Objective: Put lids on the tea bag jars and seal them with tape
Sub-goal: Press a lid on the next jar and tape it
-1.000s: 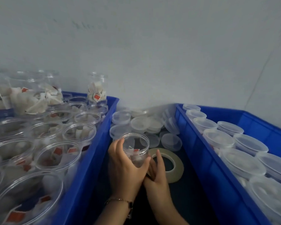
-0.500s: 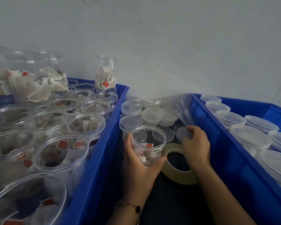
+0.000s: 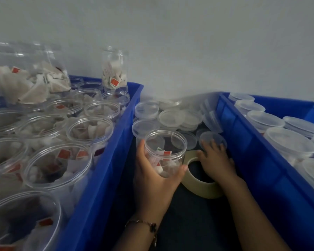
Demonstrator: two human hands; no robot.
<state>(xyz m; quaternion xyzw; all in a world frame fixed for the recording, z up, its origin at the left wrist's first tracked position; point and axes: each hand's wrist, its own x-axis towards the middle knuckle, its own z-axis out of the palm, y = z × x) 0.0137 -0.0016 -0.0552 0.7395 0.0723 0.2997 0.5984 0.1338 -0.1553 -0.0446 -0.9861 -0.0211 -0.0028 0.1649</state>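
A person's right hand [image 3: 215,160], which a second earlier lay against the jar, had crossed over the tape roll [image 3: 200,184] to a loose lid [image 3: 213,139] at one o'clock from the jar, fingers spread on its near edge; whether it had gripped yet could not be told. The left hand [image 3: 152,175] grasped the open jar [image 3: 165,153] on the dark surface between two blue crates. The capping step appeared about to begin. The jar was clear, smooth plastic, round and wide-mouthed, holding papery tea bags with red tags. The lids were shallow, frosted discs; the tape was a pale, flat ring.
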